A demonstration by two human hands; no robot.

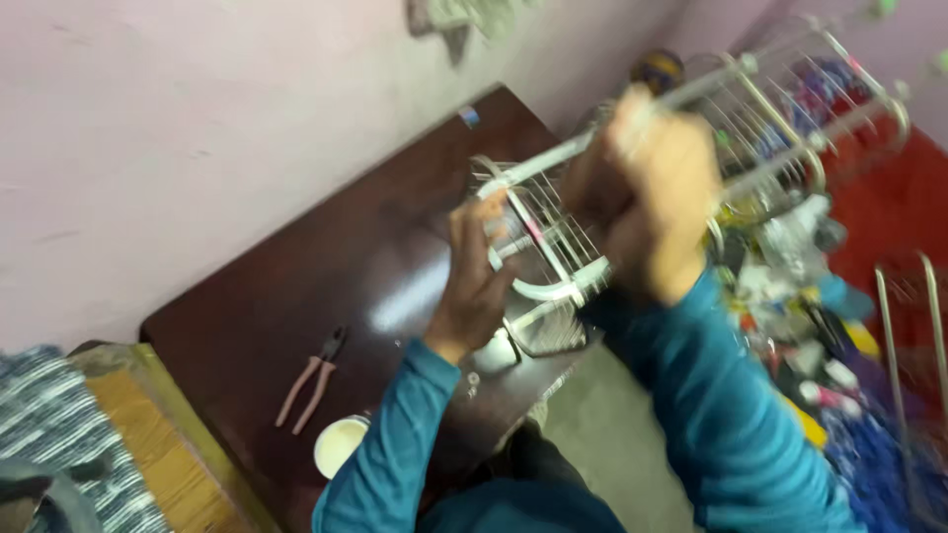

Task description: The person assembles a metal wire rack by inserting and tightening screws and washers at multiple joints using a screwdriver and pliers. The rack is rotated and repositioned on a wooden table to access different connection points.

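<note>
Wire rack (553, 247): held up over dark tabletop (296, 296), frame seemingly joined but not yet set down. Left hand (479, 281) closed on its lower rail; right hand (657, 188) clenched round upper bar. Pliers (311, 380) lie unused.

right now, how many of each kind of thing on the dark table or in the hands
wire rack, held by left hand and right hand: 1
pliers: 1
white cup: 1
metal tray under the rack: 1
Total: 4
The clutter on the right is too blurred to count.
</note>
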